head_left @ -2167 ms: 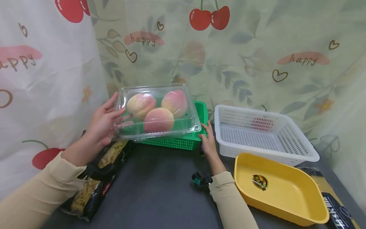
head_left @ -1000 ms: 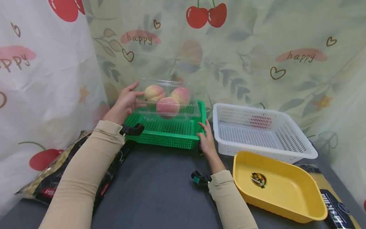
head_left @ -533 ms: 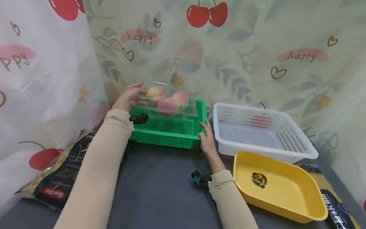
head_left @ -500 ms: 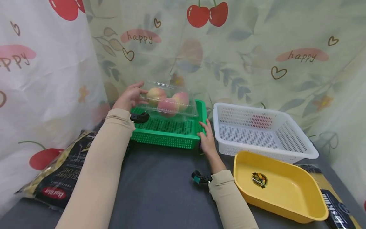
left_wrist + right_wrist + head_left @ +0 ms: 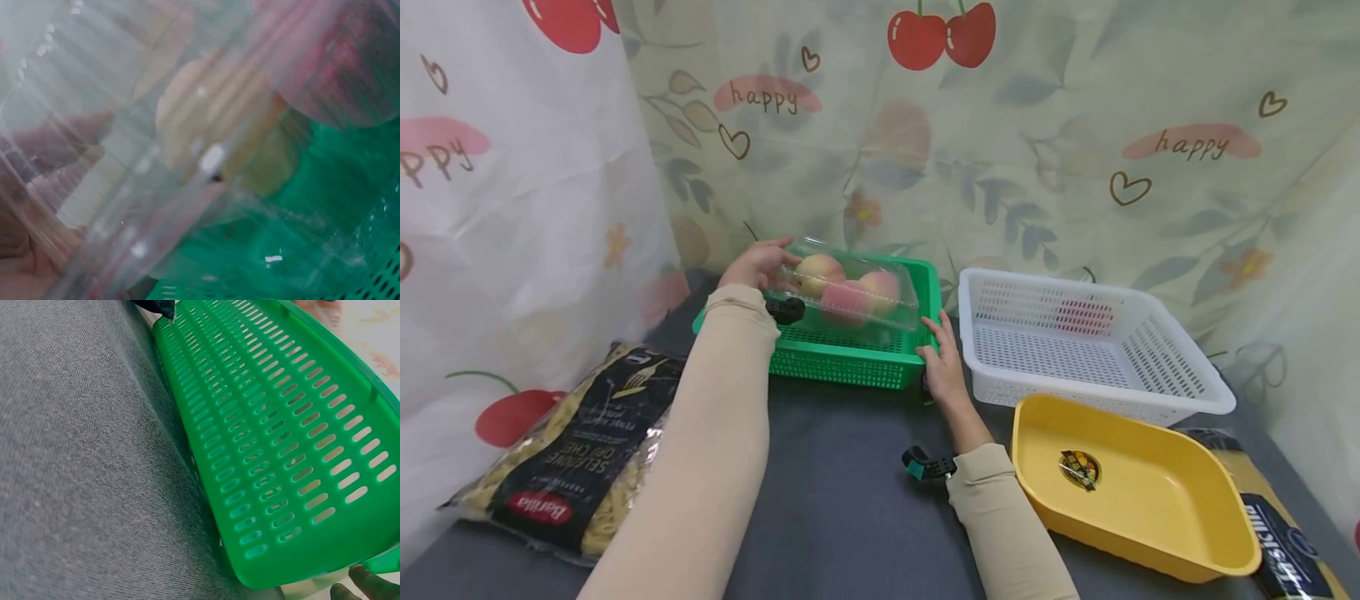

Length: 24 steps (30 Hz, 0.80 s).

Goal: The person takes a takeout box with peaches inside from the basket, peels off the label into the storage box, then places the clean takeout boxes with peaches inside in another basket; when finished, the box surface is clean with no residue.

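My left hand point(image 5: 758, 265) grips the left end of a clear plastic clamshell container point(image 5: 857, 271) with three pink-and-yellow peaches point(image 5: 847, 302) inside. Low in the green basket point(image 5: 850, 367), the container tilts down toward the right; I cannot tell whether it touches the bottom. Through the blurred plastic in the left wrist view, a yellowish peach point(image 5: 212, 112) shows above the green mesh. At the basket's right front corner my right hand point(image 5: 946, 367) holds the rim, thumb in front and fingers at the side. Only its fingertips point(image 5: 374, 584) show in the right wrist view.
A white perforated basket point(image 5: 1097, 404) stands to the right, and a yellow tray point(image 5: 1180, 517) sits in front of it. Beyond the tray lies a black-and-tan pack point(image 5: 1285, 542). A pasta bag point(image 5: 572, 450) lies on the dark tabletop point(image 5: 842, 500) at the left.
The left hand has carried the container of peaches from in front of the green basket back over it, then down into it. The right hand has stayed at the corner.
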Motion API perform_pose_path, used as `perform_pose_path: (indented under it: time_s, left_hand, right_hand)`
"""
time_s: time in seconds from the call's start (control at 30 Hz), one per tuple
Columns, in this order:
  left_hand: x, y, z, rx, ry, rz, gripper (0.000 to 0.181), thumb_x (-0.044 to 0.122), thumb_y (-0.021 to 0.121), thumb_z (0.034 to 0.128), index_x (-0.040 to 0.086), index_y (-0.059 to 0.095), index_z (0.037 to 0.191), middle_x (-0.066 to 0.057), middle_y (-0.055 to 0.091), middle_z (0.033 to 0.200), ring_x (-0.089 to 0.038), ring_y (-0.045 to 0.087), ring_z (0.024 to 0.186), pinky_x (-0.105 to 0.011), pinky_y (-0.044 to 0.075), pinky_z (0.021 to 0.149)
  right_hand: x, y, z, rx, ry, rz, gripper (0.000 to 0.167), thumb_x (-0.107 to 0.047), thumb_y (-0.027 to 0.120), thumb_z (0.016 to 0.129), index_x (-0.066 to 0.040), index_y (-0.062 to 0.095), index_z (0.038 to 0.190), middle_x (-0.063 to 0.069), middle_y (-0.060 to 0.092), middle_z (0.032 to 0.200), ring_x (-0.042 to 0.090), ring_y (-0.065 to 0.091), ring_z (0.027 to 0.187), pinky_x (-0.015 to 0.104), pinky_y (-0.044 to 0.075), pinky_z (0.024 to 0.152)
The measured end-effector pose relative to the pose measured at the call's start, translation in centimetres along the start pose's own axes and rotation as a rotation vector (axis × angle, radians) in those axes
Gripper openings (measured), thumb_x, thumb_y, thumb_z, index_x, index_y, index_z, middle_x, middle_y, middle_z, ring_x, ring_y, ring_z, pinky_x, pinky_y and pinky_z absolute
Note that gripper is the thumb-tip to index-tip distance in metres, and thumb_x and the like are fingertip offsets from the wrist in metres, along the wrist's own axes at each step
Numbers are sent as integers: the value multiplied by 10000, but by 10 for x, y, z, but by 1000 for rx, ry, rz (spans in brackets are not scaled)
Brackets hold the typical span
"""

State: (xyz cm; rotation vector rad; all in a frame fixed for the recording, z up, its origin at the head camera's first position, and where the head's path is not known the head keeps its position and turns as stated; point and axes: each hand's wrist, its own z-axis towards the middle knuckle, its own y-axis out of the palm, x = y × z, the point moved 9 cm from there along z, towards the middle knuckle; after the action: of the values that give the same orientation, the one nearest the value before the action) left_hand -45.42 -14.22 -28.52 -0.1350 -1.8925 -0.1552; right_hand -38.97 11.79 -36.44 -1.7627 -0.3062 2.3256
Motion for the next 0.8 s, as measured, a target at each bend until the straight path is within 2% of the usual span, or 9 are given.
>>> perform_pose_path:
  time_s: [0.1, 0.2, 0.37, 0.57, 0.6, 0.8]
  left_hand:
    - [-9, 4, 6, 3, -21, 15, 657, 32, 344, 997, 259, 6, 1512, -140, -34, 1572, -449, 226, 1362, -477, 301, 1078]
    - [-15, 7, 5, 11, -35, 41, 656, 37, 354, 997, 257, 12, 1512, -131, -41, 1573, -458, 244, 1351, -494, 309, 1072]
    - [-18, 7, 7, 18, -14, 87, 651, 52, 378, 995, 248, 33, 1512, -101, -74, 1575, -462, 261, 1343, -500, 319, 1068]
    - [-25, 3, 17, 31, 14, 228, 633, 142, 415, 1001, 279, 60, 1508, -100, 5, 1580, -426, 394, 1279, -472, 355, 1060]
    - [-27, 3, 19, 27, 10, 247, 632, 156, 414, 1003, 290, 56, 1506, -95, 3, 1581, -421, 384, 1290, -474, 341, 1070]
    - [-39, 4, 23, -11, -14, 376, 643, 200, 368, 1018, 307, -45, 1499, -51, -122, 1575, -405, 129, 1415, -520, 138, 1147]
  right_hand:
    - [0, 0, -1, 4, -1, 6, 539, -55, 385, 905, -84, 344, 1441, 21, 35, 1587, 238, 10, 1461, 519, 133, 1146]
    - [0, 1, -2, 2, 2, 13, 549, -47, 388, 906, -84, 329, 1450, 29, 42, 1587, 239, 20, 1460, 516, 133, 1147]
    - [-2, 0, 0, 16, -1, 17, 562, -42, 393, 894, -74, 326, 1451, 21, 47, 1586, 236, 27, 1460, 505, 138, 1149]
    - [-1, -2, 0, 33, 8, 18, 578, -58, 398, 877, -77, 328, 1451, 8, 56, 1586, 226, 35, 1460, 491, 143, 1152]
    - [-1, -2, -1, 32, 10, 19, 577, -56, 395, 878, -77, 327, 1451, 9, 54, 1586, 226, 34, 1460, 493, 144, 1152]
    - [0, -1, -1, 17, 14, 28, 571, -51, 387, 887, -82, 320, 1454, 24, 33, 1588, 234, 17, 1461, 514, 143, 1145]
